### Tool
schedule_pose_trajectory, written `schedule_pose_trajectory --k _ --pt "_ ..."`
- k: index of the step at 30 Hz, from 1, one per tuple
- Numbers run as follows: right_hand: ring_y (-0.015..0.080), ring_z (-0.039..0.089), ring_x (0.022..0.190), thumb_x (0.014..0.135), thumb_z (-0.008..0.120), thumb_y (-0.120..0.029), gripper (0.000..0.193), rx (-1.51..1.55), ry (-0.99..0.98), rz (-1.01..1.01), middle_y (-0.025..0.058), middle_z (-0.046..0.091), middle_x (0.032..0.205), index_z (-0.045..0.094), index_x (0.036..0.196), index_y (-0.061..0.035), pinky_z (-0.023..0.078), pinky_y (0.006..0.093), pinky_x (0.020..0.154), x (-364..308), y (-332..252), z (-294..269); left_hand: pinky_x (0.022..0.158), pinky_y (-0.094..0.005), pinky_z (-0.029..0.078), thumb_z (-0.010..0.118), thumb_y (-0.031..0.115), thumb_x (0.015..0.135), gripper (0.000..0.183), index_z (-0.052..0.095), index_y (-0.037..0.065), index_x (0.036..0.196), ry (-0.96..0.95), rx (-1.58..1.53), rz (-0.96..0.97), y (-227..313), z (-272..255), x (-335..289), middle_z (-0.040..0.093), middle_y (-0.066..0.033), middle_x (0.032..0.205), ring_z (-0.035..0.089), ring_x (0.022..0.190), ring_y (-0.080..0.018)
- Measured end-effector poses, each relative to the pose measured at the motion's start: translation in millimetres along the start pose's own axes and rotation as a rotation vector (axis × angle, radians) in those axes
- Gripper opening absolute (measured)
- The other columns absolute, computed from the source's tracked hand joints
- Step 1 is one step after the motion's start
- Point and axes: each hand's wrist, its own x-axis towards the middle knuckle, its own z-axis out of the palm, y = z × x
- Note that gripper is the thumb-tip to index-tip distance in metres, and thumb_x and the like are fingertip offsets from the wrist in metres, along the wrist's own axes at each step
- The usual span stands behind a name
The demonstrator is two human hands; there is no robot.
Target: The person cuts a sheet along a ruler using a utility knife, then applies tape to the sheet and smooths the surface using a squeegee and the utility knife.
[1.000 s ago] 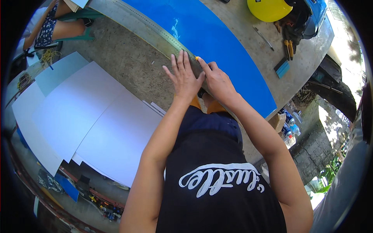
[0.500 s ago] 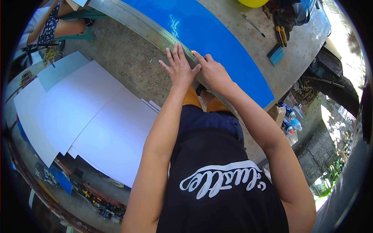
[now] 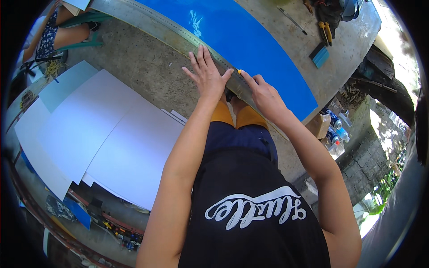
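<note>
Stood at a grey table [image 3: 292,42]. In the head view, had a blue sheet [image 3: 259,53] flat at 1 o'clock. With left hand [image 3: 209,81] at 12, fingers splayed and grasping nothing, pressed down by the ruler [image 3: 181,35], already laid along the sheet's near edge. Clenched a yellow-tipped tool [image 3: 240,72] in the right hand [image 3: 267,96] at 2. Saw no piece parted; could not tell how much remained.

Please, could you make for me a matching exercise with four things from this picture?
1. left hand
2. right hand
3. pen
4. white sheets

A. overlapping, at the person's left
B. holding a small yellow-ended tool
C. on the grey table, right of the blue sheet
D. fingers spread at the ruler

Pairs: 1-D, 2-B, 3-C, 4-A
</note>
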Motion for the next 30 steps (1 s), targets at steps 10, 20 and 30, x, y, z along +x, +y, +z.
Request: schedule_pose_trajectory --k 10,20,30 --pt "0.0366 0.064 0.09 0.082 0.058 0.003 0.069 0.002 0.034 -0.047 0.0188 0.056 0.105 0.04 0.147 -0.0084 0.053 0.0438 0.076 0 4 9 0.114 -0.07 0.008 0.08 0.05 0.073 0.111 0.02 0.004 0.153 -0.006 -0.078 0.086 32 27 -75 0.023 -0.0084 0.157 0.012 0.15 -0.0349" --pt "0.0398 0.064 0.093 0.082 0.06 0.001 0.068 -0.025 0.084 -0.116 0.0224 0.056 0.108 0.04 0.146 -0.0077 0.053 0.0461 0.079 1 15 18 0.112 -0.0733 0.004 0.081 0.033 0.073 0.107 0.017 0.004 0.154 0.01 -0.066 -0.09 57 45 -75 0.02 -0.0081 0.159 0.008 0.151 -0.0343" --pt "0.0391 0.065 0.088 0.088 0.049 0.0 0.06 -0.072 0.05 -0.107 0.022 0.056 0.104 0.041 0.146 -0.0084 0.054 0.046 0.076 -69 58 21 0.116 -0.0694 0.008 0.085 0.05 0.069 0.119 0.017 0.005 0.155 -0.03 0.001 -0.154 66 38 -71 0.021 -0.0058 0.159 0.013 0.15 -0.0312"
